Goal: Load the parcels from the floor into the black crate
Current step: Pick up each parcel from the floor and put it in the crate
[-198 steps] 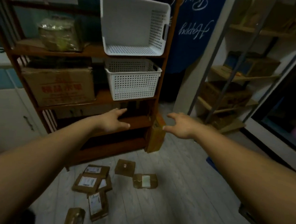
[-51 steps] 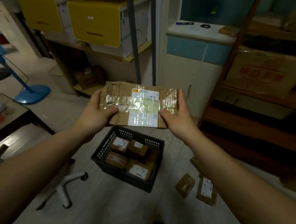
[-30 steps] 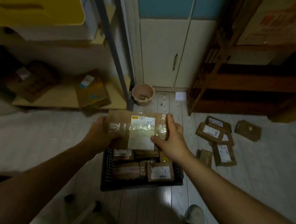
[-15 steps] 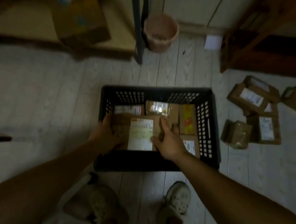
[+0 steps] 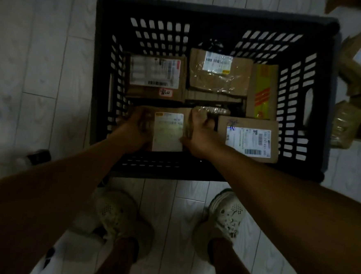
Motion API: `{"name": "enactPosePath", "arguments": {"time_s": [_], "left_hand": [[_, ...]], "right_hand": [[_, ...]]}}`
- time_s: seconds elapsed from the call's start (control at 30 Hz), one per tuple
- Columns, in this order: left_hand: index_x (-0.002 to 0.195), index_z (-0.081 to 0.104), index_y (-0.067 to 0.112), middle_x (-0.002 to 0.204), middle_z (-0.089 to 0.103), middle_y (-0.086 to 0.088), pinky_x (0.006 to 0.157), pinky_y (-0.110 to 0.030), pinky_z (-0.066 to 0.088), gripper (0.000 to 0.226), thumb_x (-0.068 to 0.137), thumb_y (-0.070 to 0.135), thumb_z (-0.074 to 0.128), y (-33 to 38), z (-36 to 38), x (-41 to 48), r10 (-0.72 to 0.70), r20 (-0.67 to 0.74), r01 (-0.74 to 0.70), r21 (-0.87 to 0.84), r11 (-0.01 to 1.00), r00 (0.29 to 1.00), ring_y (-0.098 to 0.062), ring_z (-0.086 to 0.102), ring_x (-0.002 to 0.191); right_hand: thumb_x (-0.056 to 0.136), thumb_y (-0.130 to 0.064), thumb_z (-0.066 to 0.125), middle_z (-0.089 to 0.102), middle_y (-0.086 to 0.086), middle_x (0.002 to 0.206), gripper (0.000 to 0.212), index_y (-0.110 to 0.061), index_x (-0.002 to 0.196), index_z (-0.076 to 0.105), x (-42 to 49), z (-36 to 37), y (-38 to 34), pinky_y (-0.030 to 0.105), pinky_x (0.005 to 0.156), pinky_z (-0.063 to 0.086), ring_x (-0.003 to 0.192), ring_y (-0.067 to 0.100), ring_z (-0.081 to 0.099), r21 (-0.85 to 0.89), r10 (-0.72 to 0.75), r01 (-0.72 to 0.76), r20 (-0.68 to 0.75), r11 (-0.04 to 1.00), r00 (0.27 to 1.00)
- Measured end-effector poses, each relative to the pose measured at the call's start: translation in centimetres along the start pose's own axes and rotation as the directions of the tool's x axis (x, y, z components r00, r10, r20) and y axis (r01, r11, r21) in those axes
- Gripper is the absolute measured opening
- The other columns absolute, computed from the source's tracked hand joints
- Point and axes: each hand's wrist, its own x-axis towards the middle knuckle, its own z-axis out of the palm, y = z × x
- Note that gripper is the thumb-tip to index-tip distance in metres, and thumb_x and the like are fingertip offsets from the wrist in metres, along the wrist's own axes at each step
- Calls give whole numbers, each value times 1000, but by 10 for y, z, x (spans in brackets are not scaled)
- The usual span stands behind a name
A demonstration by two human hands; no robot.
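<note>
The black crate (image 5: pixel 103 67) stands on the floor right below me. Both my hands reach into its near left corner and hold a taped brown parcel (image 5: pixel 168 131) with a white label. My left hand (image 5: pixel 133 131) grips its left end, my right hand (image 5: pixel 199 136) its right end. The parcel is low inside the crate, next to several other brown parcels: one with a large label (image 5: pixel 156 75) at the back left, one (image 5: pixel 219 72) at the back middle, one with yellow tape (image 5: pixel 263 91) on the right, one (image 5: pixel 248 139) at the near right.
More brown parcels (image 5: pixel 359 70) lie on the pale plank floor just right of the crate. My two feet in pale clogs (image 5: pixel 225 221) stand close to the crate's near wall. A dark chair foot (image 5: pixel 38 157) sits at the left.
I have carried the parcel from chest height down into the crate. My view has tilted straight down and come much closer to the crate.
</note>
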Motion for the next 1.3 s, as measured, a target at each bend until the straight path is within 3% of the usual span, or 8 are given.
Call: {"name": "enactPosePath", "arguments": {"time_s": [0.27, 0.43, 0.6, 0.7, 0.83, 1.03, 1.2, 1.3], "left_hand": [[148, 0, 34, 148, 10, -27, 102, -56, 29, 80, 89, 37, 55, -13, 31, 24, -124, -67, 137, 261, 955, 990, -52, 25, 128], [147, -10, 35, 154, -16, -21, 112, -59, 11, 73, 95, 43, 40, -11, 42, 14, -134, -27, 136, 343, 930, 991, -44, -7, 140], [149, 2, 25, 156, -4, -14, 115, -54, 5, 76, 91, 45, 47, 16, 17, -11, -56, 52, 18, 554, 832, 997, -41, -3, 141], [149, 4, 27, 157, -3, -6, 114, -55, 5, 77, 89, 49, 47, 38, -20, -42, 31, 118, -99, 630, 771, 992, -39, -3, 141], [149, 5, 24, 156, 8, -12, 116, -48, 5, 80, 89, 48, 51, 86, -74, -121, 14, 4, -14, 412, 911, 1000, -36, 5, 142], [149, 3, 27, 154, 9, -18, 114, -50, 10, 88, 84, 50, 57, 164, -134, -270, 44, -97, -13, 303, 953, 994, -37, 8, 141], [149, 0, 25, 157, 0, -13, 115, -44, 0, 84, 88, 47, 53, 221, -153, -388, 131, -187, -77, 273, 959, 974, -31, -3, 143], [149, 9, 23, 155, 10, -15, 114, -46, 8, 81, 87, 41, 59, 249, -161, -440, 269, -232, -190, 315, 930, 935, -33, 8, 142]], "right_hand": [[86, -38, 62, -22, 15, 152, 103, -43, 139, -27, 28, 29, 16, 55, 111, 25, 137, 46, 16, 16, 48, -49, 73, 999, 996], [88, -38, 60, -29, 14, 151, 105, -42, 135, -34, 25, 31, 19, 55, 111, 23, 140, 45, 8, -49, 72, -65, 154, 997, 985], [87, -38, 62, -19, 13, 156, 98, -39, 145, -17, -2, 3, 6, 49, 110, 30, 139, 41, 19, 1, 65, -65, 135, 998, 989], [85, -40, 63, 6, 13, 157, 89, -29, 150, 4, -41, -32, -11, 43, 108, 33, 135, 35, 30, 59, -13, 8, 80, 998, 997], [85, -42, 60, 42, 13, 141, 72, -21, 146, 27, -118, -98, -32, 31, 94, 42, 121, 29, 47, 75, -83, 80, 36, 994, 996], [89, -45, 54, 28, 13, 151, 67, -21, 146, 27, -255, -202, -58, 37, 108, 33, 134, 31, 32, -88, -167, 160, -72, 983, 983], [88, -42, 55, 42, 13, 137, 59, -20, 139, 36, -368, -261, -61, 29, 93, 37, 120, 29, 43, -139, -242, 219, -184, 966, 953], [88, -43, 54, 36, 16, 142, 63, -19, 142, 33, -429, -283, -46, 34, 99, 35, 124, 33, 40, -157, -228, 188, -296, 969, 927]]}}
